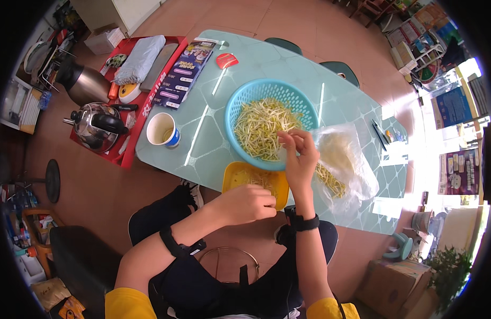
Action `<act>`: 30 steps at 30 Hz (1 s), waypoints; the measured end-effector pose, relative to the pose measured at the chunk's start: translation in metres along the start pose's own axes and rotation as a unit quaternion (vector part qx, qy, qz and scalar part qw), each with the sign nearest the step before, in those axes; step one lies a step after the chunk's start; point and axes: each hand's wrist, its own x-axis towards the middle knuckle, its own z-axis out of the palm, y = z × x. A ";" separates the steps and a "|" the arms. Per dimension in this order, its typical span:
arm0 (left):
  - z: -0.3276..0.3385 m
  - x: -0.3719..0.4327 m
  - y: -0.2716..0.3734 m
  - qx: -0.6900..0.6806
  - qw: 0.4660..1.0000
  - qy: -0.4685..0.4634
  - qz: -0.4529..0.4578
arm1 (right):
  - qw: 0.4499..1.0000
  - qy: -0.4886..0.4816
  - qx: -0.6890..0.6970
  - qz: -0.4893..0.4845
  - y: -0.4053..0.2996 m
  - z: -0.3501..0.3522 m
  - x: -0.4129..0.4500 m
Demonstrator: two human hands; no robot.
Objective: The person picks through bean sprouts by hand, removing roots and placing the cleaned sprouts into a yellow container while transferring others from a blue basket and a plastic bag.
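A light blue plastic colander holds a heap of bean sprouts. My right hand is raised over its lower right rim, thumb and fingers close together; whether a sprout is between them cannot be told. My left hand, fingers curled, hovers over the near edge of a yellow plastic tray with thin root ends and scraps in it; its fingertips are partly hidden. Right of the colander lies a clear plastic bag with more bean sprouts inside.
A paper cup stands at the table's left edge, near a printed leaflet and a red lid-like piece. Beyond them, a red tray table bears a steel kettle. Pens lie at the right.
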 end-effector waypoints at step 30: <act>0.000 -0.009 -0.020 0.128 0.964 -0.106 -0.206 | 0.974 0.176 -0.015 -0.139 0.003 -0.096 0.004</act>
